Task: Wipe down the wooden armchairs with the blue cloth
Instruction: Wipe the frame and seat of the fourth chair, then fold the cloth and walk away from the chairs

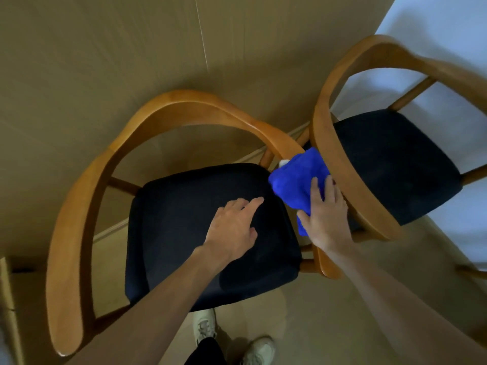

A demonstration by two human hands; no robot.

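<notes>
A: Fingers of our right hand lie flat, pressing the blue cloth onto the near armchair's right armrest. Left hand hovers spread above the seat, holding nothing.

B: Mid-wipe, we'd say. Next: slide along the rail, then the second armchair.

A: Count: two armchairs, one cloth, two shoes.

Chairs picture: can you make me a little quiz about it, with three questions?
1. True or false: the left hand holds the cloth.
2. Which hand presses the cloth on a chair arm? A) left B) right
3. Fill in: both seats are ____ in colour.

Key: 1 false, it is open over the left chair's seat. 2 B. 3 dark.
</notes>
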